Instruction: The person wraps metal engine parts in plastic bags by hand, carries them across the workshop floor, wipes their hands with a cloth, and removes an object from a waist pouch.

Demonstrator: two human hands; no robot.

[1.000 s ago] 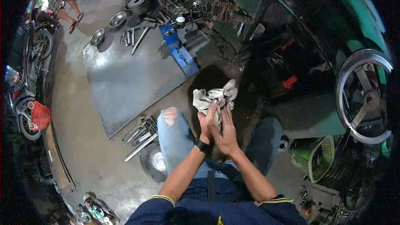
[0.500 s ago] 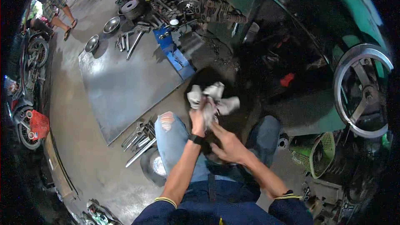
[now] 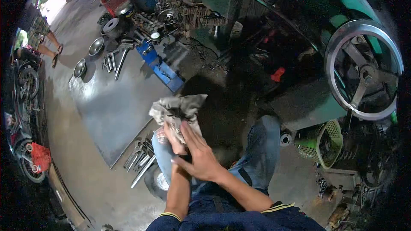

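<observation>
A crumpled whitish cloth with dark stains is bunched up in front of my knees. My left hand is under and behind it, closed on the cloth and partly covered by it. My right hand lies over my left wrist, its fingers stretched out with their tips against the lower part of the cloth and its thumb apart.
A metal sheet lies at the left, tools near its corner. Behind are a blue metal piece, metal bowls and a red basket. At right stand a handwheel and green basket. A person stands far left.
The cloth and both hands have moved left, toward the metal sheet. My right hand, apart from the cloth half a second ago, now touches it. The view has turned somewhat.
</observation>
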